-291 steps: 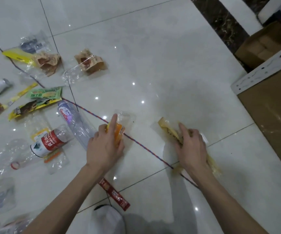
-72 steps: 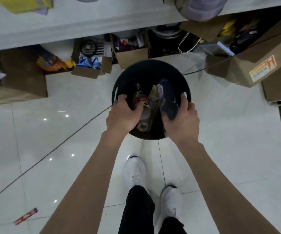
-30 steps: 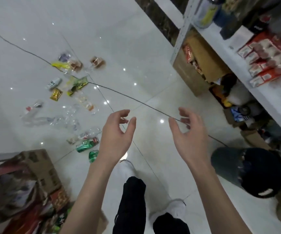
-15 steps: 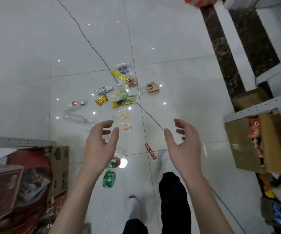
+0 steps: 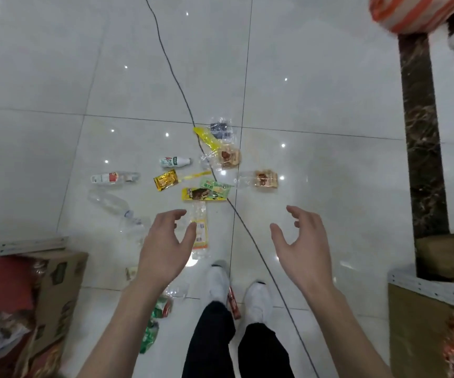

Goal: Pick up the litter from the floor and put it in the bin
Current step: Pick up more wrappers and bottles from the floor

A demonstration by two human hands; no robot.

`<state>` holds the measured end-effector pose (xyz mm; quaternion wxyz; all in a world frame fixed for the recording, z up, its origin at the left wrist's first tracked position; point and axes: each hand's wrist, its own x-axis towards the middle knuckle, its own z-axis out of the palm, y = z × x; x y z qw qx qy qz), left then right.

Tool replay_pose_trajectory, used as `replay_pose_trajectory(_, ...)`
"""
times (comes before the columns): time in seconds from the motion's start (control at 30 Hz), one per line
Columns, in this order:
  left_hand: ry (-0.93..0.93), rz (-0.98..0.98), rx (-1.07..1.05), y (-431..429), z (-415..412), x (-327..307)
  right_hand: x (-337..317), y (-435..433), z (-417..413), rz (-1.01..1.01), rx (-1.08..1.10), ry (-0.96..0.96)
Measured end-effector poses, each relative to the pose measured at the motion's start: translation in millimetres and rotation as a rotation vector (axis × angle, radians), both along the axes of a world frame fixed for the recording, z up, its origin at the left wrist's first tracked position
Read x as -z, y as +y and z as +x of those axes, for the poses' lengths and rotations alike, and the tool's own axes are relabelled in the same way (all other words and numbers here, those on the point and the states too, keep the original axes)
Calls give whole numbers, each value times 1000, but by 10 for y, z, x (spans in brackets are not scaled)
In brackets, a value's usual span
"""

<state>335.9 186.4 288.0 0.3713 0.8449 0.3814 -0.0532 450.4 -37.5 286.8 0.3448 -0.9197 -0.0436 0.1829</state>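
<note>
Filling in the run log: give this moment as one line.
left hand: open, empty | right hand: open, empty | litter: wrappers and bottles on floor, e.g. gold wrapper | bin: out of view

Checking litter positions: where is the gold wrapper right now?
Head view, left of centre: the gold wrapper lies on the floor just below the white bottle, left of the cable.

Glossy white tiled floor (image 5: 316, 105) crossed by a thin dark cable (image 5: 175, 80); gold foil wrapper (image 5: 166, 180), yellow-and-green snack packet (image 5: 204, 194), white plastic bottle (image 5: 174, 162) — green lettering; orange-and-white striped sack (image 5: 411, 12).
</note>
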Motion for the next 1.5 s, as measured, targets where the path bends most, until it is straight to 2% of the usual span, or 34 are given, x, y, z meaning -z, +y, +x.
replay_pose_trajectory(0.2, 59, 27, 75, 332, 528, 1043, 969, 324, 531, -80, -61, 22)
replay_pose_trajectory(0.4, 123, 144, 228, 753, 1076, 2558, 2411, 614, 1036, -180, -133, -10)
replay_pose_trajectory(0.6, 142, 213, 415, 993, 1475, 4131, 3897, 793, 1576, -284, -265, -159)
replay_pose_trajectory(0.77, 98, 327, 591, 1126, 1702, 4947, 4708, 907, 1960, -409, -428, -221)
replay_pose_trajectory(0.87, 101, 390, 680, 1138, 1752, 5153, 4966, 903, 2066, -539, -510, -223)
replay_pose_trajectory(1.0, 113, 494, 715, 1135, 1853, 5236, 5151, 817, 2091, -565, -494, -255)
replay_pose_trajectory(1.17, 149, 504, 737, 1069, 1829, 5212, 5239, 760, 1960, -548, -435, -240)
replay_pose_trajectory(1.4, 33, 484, 629, 1032, 1764, 5166, 5224, 743, 1837, -443, -349, -251)
replay_pose_trajectory(1.5, -10, 394, 559, 1031, 1730, 4995, 5107, 735, 1846, -383, -298, -249)
